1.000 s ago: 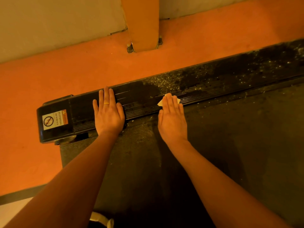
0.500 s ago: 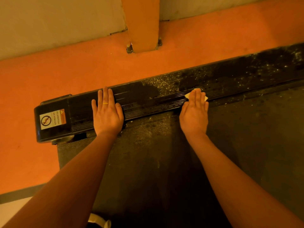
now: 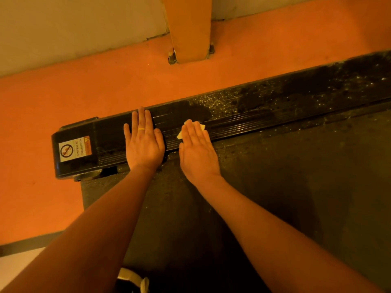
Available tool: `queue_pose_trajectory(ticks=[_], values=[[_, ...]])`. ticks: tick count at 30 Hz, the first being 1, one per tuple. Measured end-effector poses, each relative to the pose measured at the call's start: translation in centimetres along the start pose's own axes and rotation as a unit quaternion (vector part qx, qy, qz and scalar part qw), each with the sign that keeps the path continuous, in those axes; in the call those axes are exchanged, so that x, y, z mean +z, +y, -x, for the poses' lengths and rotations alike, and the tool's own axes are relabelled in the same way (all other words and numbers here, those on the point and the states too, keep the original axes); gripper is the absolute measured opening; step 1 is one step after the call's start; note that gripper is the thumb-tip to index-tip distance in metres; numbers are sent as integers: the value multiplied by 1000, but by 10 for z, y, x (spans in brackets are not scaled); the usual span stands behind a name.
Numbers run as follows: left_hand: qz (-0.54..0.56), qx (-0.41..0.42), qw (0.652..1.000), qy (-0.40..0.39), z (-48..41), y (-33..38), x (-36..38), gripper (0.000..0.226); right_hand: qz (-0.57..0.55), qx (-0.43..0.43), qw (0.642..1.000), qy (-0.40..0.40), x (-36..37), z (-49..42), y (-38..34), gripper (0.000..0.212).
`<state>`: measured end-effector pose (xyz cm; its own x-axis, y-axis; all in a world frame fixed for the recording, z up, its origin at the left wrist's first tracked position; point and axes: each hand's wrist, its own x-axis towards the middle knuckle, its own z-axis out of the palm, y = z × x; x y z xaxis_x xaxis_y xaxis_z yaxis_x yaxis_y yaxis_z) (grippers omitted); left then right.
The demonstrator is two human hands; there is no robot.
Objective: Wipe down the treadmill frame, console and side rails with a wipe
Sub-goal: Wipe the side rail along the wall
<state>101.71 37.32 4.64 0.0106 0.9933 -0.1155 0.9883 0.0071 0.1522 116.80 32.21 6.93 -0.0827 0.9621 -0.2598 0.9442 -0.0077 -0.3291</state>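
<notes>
1. Fingers (image 3: 191,132) of R hand (image 3: 197,151) straight, pressing wipe (image 3: 202,126) on side rail (image 3: 275,111), near its labelled end.
2. L hand (image 3: 143,144) flat on rail beside it.
3. Rail's far stretch looks dusty; console unseen: prob. much left.

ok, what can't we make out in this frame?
Head view only:
- Wipe: mostly under the right hand; only its corners show.
- Rail: right end cut off by the frame edge.
- Label on the rail's end: text too small to read surely.
- White thing: cut off by the bottom edge, can't identify.
- Console: out of view.
</notes>
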Motion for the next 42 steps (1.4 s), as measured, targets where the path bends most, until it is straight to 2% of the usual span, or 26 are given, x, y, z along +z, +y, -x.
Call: queue_pose_trajectory(ticks=[3, 7, 9, 13, 15, 19, 22, 28, 34, 36, 39, 42], values=[[-1, -3, 1000, -2, -1, 1, -2, 60, 21, 7, 1000, -3, -8, -4, 17, 62], [3, -2, 1000, -1, -1, 0, -1, 61, 0, 82, 996, 23, -21, -2, 46, 62], [6, 0, 1000, 1, 0, 0, -1, 62, -17, 93, 995, 28, -21, -1, 41, 60], [6, -2, 1000, 2, -1, 1, -1, 64, 1, 21, 1000, 8, -12, 0, 28, 60], [5, -2, 1000, 2, -1, 1, -1, 64, 12, 13, 1000, 11, -15, -2, 38, 60], [4, 0, 1000, 1, 0, 1, -2, 64, -14, 112, 992, 57, -27, -3, 73, 57], [7, 0, 1000, 2, 0, 0, -1, 63, -21, 141, 988, 56, -28, -6, 71, 55], [8, 0, 1000, 3, 0, 1, -2, 64, 2, 63, 998, 29, -17, -1, 48, 58], [5, 1, 1000, 2, 0, 1, -2, 65, -11, 211, 974, 83, -36, -10, 111, 56], [6, 2, 1000, 3, 0, -1, -1, 65, -23, 232, 968, 89, -38, -11, 106, 56], [6, 2, 1000, 4, -1, -1, 0, 64, -16, 187, 979, 78, -27, -4, 78, 56], [6, 1, 1000, 4, 0, 0, -1, 63, -4, 160, 985, 64, -25, -2, 81, 56]])
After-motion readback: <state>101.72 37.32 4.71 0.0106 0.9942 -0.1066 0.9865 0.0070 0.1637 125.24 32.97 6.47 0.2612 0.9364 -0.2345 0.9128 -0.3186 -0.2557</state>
